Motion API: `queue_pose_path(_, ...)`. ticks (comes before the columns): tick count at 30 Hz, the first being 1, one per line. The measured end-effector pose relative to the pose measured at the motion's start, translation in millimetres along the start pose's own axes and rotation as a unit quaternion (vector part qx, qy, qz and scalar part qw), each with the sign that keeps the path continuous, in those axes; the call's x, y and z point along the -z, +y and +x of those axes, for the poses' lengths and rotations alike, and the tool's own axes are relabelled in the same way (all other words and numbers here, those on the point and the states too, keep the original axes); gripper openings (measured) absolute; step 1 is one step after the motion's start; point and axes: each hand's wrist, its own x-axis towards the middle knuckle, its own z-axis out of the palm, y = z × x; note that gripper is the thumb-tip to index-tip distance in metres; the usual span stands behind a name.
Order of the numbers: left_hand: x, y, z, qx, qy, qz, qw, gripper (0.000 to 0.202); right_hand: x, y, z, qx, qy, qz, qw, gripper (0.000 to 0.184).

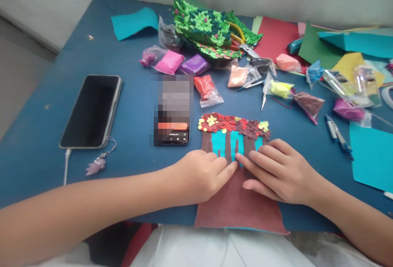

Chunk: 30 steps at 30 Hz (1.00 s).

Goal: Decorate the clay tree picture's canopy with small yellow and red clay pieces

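A clay picture of a tree (pixel 235 164) lies at the near edge of the blue table (pixel 55 95): brown trunk and branches on a turquoise card, with red and yellow clay leaves across the top. My left hand (pixel 201 175) rests on the trunk's left side, fingers curled, the index finger pressing the brown clay. My right hand (pixel 276 171) lies flat on the trunk's right side, fingers stretched out and together, their tips meeting the left index finger. Neither hand holds anything.
A black phone (pixel 92 109) on a cable lies at left, a second phone (pixel 172 113) beside the picture. Several bags of coloured clay (pixel 172 61), a green clay piece (pixel 208 28), pliers (pixel 242 42), pens (pixel 337 136) and coloured paper sheets (pixel 371 156) crowd the back and right.
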Motion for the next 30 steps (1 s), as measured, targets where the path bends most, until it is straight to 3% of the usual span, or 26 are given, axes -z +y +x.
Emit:
queue_pose_path(7, 0.0, 0.4, 0.0, -0.006, 0.000, 0.007, 1.000, 0.023, -2.9, -1.2, 1.3, -0.055, 0.027, -0.020, 0.998, 0.013)
queue_pose_path(10, -0.5, 0.5, 0.0, -0.006, -0.001, 0.009, 1.000, 0.023, -3.3, -3.6, 1.7, -0.075, 0.016, -0.001, 0.997, 0.013)
queue_pose_path(16, -0.4, 0.1, -0.4, -0.004, 0.001, 0.006, 1.000, 0.023, -3.4, -5.2, 1.7, -0.049, 0.031, 0.012, 0.998, 0.010)
queue_pose_path(30, 0.5, 0.1, 0.0, -0.007, -0.006, 0.011, 1.000, 0.023, -3.8, -13.8, 2.1, -0.112, 0.015, 0.031, 0.993, 0.015)
